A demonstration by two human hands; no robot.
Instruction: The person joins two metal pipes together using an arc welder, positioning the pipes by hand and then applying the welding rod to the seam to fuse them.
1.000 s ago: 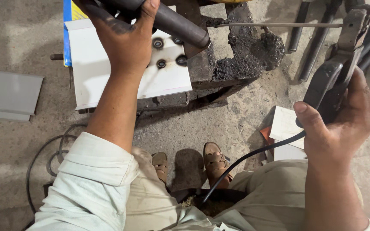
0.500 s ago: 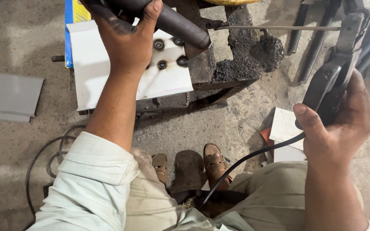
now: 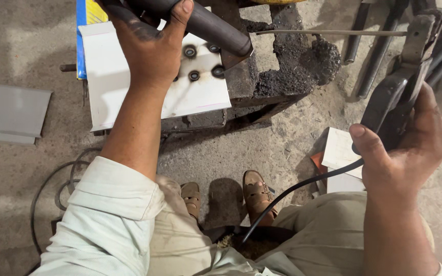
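Down at the workbench almost nothing has shifted since a second ago: my left hand (image 3: 149, 48) was already wrapped around the dark pipe (image 3: 208, 25), and my right hand (image 3: 402, 148) already gripped the electrode holder (image 3: 392, 102); only the framing sits slightly differently, with both arms in the same pose.

Beneath the hands is a rough concrete floor (image 3: 21, 168), dusty and stained. A white metal sheet (image 3: 200, 94) with four scorched holes lies on a low, blackened steel block (image 3: 282, 76), which is crusted with dark slag. A few grey plates (image 3: 14, 112) are stacked on the floor at the left, well apart from the block, and loops of cable (image 3: 57, 179) lie beside my left sleeve. Dark rods (image 3: 379, 56) lean at the upper right. My sandalled feet (image 3: 257, 194) show between my knees.

The pipe is clenched in my left hand above the white sheet, its free end pointing right over the block. The holder is clasped in my right hand, well apart from the pipe, and its thin welding rod (image 3: 328, 32) runs leftward, its tip ending just beside the pipe's end. A black lead (image 3: 292, 191) drops from the holder toward my lap.
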